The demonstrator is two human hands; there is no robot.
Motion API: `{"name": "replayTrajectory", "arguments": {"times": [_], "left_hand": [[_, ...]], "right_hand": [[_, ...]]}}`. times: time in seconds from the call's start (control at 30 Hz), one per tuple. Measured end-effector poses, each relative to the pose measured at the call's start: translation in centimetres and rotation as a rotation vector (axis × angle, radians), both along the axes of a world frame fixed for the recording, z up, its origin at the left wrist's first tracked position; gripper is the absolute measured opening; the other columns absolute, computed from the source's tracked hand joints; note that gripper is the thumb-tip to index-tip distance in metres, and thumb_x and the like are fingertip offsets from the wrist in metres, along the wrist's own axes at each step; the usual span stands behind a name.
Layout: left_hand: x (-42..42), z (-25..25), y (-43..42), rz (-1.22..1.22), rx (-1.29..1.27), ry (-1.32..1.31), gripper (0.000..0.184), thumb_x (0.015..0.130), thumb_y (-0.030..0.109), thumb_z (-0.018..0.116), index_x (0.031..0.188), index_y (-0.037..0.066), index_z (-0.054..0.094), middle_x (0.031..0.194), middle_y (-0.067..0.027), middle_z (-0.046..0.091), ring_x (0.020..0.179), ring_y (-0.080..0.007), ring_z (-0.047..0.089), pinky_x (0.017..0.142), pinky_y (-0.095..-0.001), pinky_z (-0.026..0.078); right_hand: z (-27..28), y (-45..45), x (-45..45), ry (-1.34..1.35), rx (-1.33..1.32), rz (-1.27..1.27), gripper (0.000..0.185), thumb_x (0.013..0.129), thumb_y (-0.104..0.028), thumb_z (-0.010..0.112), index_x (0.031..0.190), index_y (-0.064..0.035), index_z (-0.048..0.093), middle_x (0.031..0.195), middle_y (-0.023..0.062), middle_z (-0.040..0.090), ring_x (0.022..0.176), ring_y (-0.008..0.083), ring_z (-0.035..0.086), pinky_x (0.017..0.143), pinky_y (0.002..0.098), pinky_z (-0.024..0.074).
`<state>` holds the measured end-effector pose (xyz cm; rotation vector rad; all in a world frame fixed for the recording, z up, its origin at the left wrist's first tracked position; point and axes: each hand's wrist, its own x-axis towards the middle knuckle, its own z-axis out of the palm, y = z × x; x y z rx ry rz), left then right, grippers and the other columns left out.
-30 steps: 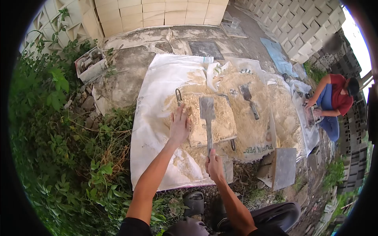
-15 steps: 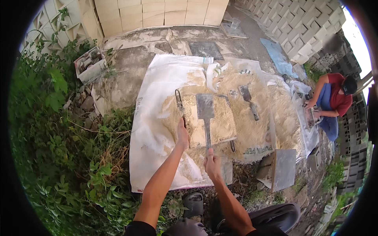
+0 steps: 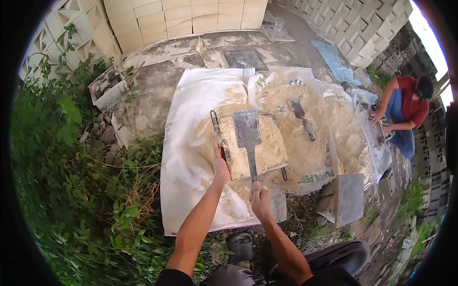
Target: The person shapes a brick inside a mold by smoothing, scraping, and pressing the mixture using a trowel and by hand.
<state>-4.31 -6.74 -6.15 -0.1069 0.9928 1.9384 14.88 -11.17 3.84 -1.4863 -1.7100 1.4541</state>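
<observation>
My right hand [image 3: 260,202] is closed around the handle of a flat metal paddle [image 3: 246,129] with a broad rectangular blade. The blade is over a square mould [image 3: 227,151] filled with pale, sandy powder [image 3: 271,145]. My left hand [image 3: 220,167] lies along the mould's left side, its visible fingers stretched out. Metal loop handles [image 3: 214,123] stick out at the mould's corners. Under the mould is a white woven sack [image 3: 183,143] strewn with the same powder. Whether the blade touches the powder, I cannot tell.
A trowel [image 3: 302,119] lies in powder to the right. A grey slab [image 3: 349,200] leans at the sack's lower right. Another person [image 3: 405,112] works farther right. Plants [image 3: 90,190] grow at left, near a box of rubble [image 3: 107,88]. Stacked pale blocks [image 3: 186,19] stand behind.
My head view has shifted slightly. The paddle has tilted a little, its blade leaning left, still over the mould. My left hand stays at the mould's side.
</observation>
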Motion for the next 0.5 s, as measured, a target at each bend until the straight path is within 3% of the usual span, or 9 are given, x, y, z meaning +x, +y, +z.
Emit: {"name": "replayTrajectory", "arguments": {"times": [0.07, 0.2, 0.23, 0.33, 0.5], "left_hand": [[0.0, 1.9, -0.4, 0.015, -0.062, -0.016, 0.065, 0.096, 0.057, 0.037, 0.135, 0.007, 0.047, 0.13, -0.0038, 0.054, 0.117, -0.0216, 0.05, 0.102, -0.0369, 0.037], [0.3, 4.7, -0.4, 0.035, -0.125, -0.034, 0.065, 0.097, 0.058, 0.036, 0.137, 0.007, 0.045, 0.132, -0.0042, 0.054, 0.119, -0.0214, 0.049, 0.103, -0.0369, 0.036], [-0.1, 3.8, -0.4, -0.006, -0.012, -0.04, 0.067, 0.097, 0.058, 0.034, 0.137, 0.006, 0.044, 0.132, -0.0053, 0.053, 0.12, -0.0216, 0.049, 0.104, -0.0364, 0.035], [0.4, 4.3, -0.6, -0.016, -0.039, 0.035, 0.067, 0.098, 0.057, 0.032, 0.137, 0.004, 0.044, 0.132, -0.0065, 0.053, 0.119, -0.0217, 0.049, 0.104, -0.0358, 0.035], [-0.2, 1.9, -0.4, -0.007, 0.005, 0.037, 0.067, 0.098, 0.057, 0.032, 0.138, 0.004, 0.043, 0.134, -0.0071, 0.052, 0.121, -0.0218, 0.048, 0.104, -0.036, 0.035]], "right_hand": [[-2.5, -1.0, 0.6, -0.14, -0.051, 0.053, 0.071, 0.096, -0.053, 0.042, 0.058, 0.0063, 0.05, 0.048, 0.0116, 0.045, 0.048, 0.02, 0.047, 0.051, 0.0416, 0.0388], [-3.9, -1.5, 0.9, -0.175, -0.197, -0.008, 0.071, 0.097, -0.051, 0.041, 0.058, 0.0064, 0.049, 0.048, 0.0114, 0.044, 0.049, 0.0189, 0.046, 0.05, 0.0419, 0.0379], [-2.7, -1.6, 0.9, -0.174, -0.198, -0.012, 0.071, 0.097, -0.051, 0.041, 0.058, 0.0068, 0.05, 0.048, 0.012, 0.045, 0.05, 0.0185, 0.046, 0.051, 0.042, 0.0382], [-0.5, 0.0, 0.2, -0.112, -0.188, -0.01, 0.072, 0.097, -0.053, 0.042, 0.059, 0.0076, 0.052, 0.049, 0.0137, 0.046, 0.051, 0.0192, 0.047, 0.052, 0.0425, 0.0391], [-1.4, -0.2, -0.1, -0.027, -0.048, -0.028, 0.074, 0.094, -0.057, 0.044, 0.059, 0.0073, 0.052, 0.049, 0.0141, 0.047, 0.05, 0.0218, 0.047, 0.053, 0.0426, 0.0396]]}}
